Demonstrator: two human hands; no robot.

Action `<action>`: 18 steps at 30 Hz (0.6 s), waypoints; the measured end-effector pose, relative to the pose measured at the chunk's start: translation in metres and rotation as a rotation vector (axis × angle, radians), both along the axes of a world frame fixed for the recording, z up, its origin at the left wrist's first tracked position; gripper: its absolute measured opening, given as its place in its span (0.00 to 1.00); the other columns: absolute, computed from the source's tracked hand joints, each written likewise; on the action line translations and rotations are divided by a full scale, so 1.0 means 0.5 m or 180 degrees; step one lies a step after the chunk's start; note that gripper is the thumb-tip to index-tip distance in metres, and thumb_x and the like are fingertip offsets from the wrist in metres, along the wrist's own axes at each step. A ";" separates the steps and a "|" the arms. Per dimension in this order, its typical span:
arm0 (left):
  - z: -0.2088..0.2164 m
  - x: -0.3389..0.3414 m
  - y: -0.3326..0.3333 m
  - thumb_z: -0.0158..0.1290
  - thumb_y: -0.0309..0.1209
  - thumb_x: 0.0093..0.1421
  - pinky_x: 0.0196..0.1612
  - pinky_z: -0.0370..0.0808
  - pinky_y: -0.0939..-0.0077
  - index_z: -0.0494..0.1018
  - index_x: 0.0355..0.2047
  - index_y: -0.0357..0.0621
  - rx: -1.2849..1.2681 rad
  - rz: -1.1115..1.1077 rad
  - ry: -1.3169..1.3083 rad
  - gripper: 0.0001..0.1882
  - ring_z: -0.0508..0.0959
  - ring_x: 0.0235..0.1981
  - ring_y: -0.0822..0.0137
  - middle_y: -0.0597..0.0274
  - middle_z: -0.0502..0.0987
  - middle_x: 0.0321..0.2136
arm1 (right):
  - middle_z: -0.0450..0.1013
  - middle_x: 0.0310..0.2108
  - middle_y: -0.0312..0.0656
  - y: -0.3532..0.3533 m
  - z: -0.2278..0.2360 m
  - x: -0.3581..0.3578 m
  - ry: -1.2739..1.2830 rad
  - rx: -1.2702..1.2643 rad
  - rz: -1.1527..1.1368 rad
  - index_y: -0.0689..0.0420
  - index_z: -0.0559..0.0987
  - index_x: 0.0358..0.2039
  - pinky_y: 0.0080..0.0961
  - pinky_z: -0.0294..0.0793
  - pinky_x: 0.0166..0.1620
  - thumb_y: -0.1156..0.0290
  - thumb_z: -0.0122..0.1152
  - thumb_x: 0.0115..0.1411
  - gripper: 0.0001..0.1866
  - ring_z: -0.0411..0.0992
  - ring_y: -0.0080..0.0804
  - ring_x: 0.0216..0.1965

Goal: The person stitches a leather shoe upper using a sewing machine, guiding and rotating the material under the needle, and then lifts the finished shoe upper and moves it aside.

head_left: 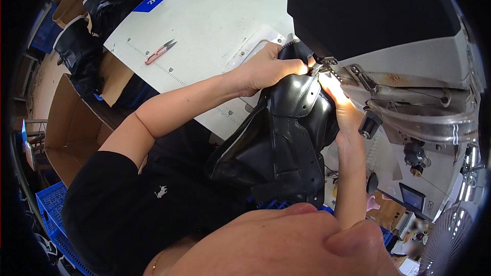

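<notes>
A black leather boot upper [295,122], with stitched straps and punched holes, hangs over the near edge of the worktable. Its top edge lies under the presser foot area [316,66] of a sewing machine [378,20], in a bright lamp glow. My left hand [273,70] grips the upper from the left, thumb pressed flat on the leather close beside the foot. From the right, my right hand [341,103] holds the upper's other side, its fingertips washed out by the light near the foot. The needle itself is too small to make out.
Red-handled thread snips [161,52] lie on the white tabletop [215,15]. More black leather pieces [79,46] are heaped at the left, near an open cardboard box [71,128] and a blue crate [53,209]. Clear tubing [424,120] and a small screen [411,196] sit at the right.
</notes>
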State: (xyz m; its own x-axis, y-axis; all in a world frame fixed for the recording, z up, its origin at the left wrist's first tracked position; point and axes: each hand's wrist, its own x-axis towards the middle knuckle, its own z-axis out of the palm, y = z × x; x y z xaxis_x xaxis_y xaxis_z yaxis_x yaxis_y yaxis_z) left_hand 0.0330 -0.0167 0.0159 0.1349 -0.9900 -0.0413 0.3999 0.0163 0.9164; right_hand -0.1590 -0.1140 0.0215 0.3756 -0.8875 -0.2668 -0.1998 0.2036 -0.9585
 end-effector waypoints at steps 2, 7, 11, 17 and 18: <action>0.000 -0.003 0.003 0.52 0.32 0.55 0.31 0.71 0.83 0.75 0.33 0.45 0.0016 0.0024 0.0067 0.07 0.74 0.27 0.79 0.69 0.75 0.27 | 0.74 0.41 0.37 0.013 0.015 0.014 0.0010 -0.0293 0.0023 0.58 0.78 0.41 0.22 0.68 0.47 0.65 0.66 0.52 0.17 0.70 0.23 0.42; -0.041 -0.030 0.018 0.52 0.35 0.58 0.28 0.68 0.83 0.75 0.31 0.42 -0.0223 0.0671 -0.0168 0.10 0.71 0.25 0.81 0.71 0.73 0.24 | 0.74 0.41 0.44 0.059 0.120 -0.050 0.2094 -0.1123 0.0126 0.64 0.76 0.44 0.24 0.66 0.48 0.59 0.58 0.59 0.20 0.70 0.27 0.42; -0.065 -0.130 0.067 0.49 0.34 0.62 0.25 0.64 0.82 0.72 0.29 0.35 -0.0575 0.1540 -0.0304 0.12 0.65 0.23 0.83 0.73 0.69 0.19 | 0.75 0.41 0.50 0.140 0.174 -0.164 0.2526 -0.2129 -0.0186 0.67 0.73 0.46 0.23 0.65 0.49 0.61 0.47 0.65 0.20 0.71 0.32 0.42; -0.090 -0.119 0.077 0.53 0.43 0.60 0.29 0.68 0.79 0.73 0.34 0.37 -0.1220 0.0979 -0.0899 0.18 0.71 0.27 0.76 0.67 0.74 0.24 | 0.73 0.29 0.39 0.258 0.195 -0.276 0.1558 -0.1980 -0.1694 0.65 0.76 0.40 0.19 0.66 0.33 0.60 0.46 0.67 0.19 0.68 0.22 0.30; -0.083 -0.083 0.078 0.53 0.47 0.59 0.30 0.69 0.78 0.73 0.35 0.38 -0.1148 0.0717 -0.0771 0.20 0.73 0.27 0.73 0.65 0.75 0.25 | 0.73 0.29 0.39 0.269 0.201 -0.301 0.1588 -0.1984 -0.1702 0.65 0.76 0.40 0.19 0.66 0.33 0.60 0.46 0.67 0.19 0.68 0.22 0.30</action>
